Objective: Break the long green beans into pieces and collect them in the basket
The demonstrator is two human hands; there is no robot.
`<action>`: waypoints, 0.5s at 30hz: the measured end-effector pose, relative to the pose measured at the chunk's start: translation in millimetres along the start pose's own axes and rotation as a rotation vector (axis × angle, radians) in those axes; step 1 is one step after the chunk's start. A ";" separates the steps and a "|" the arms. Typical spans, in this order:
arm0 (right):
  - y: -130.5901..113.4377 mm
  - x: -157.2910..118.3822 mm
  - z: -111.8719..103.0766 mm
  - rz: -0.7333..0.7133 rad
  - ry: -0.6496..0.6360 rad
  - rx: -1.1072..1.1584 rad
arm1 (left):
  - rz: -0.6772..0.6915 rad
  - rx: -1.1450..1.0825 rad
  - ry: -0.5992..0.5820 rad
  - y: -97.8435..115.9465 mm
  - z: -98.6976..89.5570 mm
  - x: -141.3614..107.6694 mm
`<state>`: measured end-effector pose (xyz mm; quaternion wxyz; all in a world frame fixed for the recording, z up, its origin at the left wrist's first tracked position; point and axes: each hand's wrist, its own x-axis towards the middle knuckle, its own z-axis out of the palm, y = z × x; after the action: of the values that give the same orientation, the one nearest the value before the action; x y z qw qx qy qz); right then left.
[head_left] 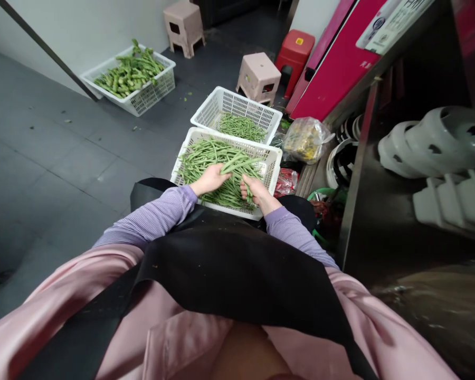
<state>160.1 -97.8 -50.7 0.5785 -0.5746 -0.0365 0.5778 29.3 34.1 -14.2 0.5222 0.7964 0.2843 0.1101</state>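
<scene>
Long green beans fill a white slotted plastic basket right in front of my knees. My left hand is closed around a small bunch of green beans, whose ends stick out to the upper right. Over the basket's right half, my right hand has its fingers curled on green beans too; a few stems show below the fingers. Just behind stands a second white basket with a smaller heap of cut green beans at its right end.
A third basket with green vegetables stands at far left. Pale stools and a red stool are behind. To the right lie a plastic bag with yellow contents, a red bag and a metal shelf with white dishes.
</scene>
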 end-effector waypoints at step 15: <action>11.6 -5.6 23.2 0.130 -0.056 0.173 | -0.117 0.348 0.072 -7.4 46.5 12.0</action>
<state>134.6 -91.2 -47.6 0.5859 -0.5072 0.0345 0.6311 58.6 7.3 -42.3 0.3714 0.8525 0.3635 0.0571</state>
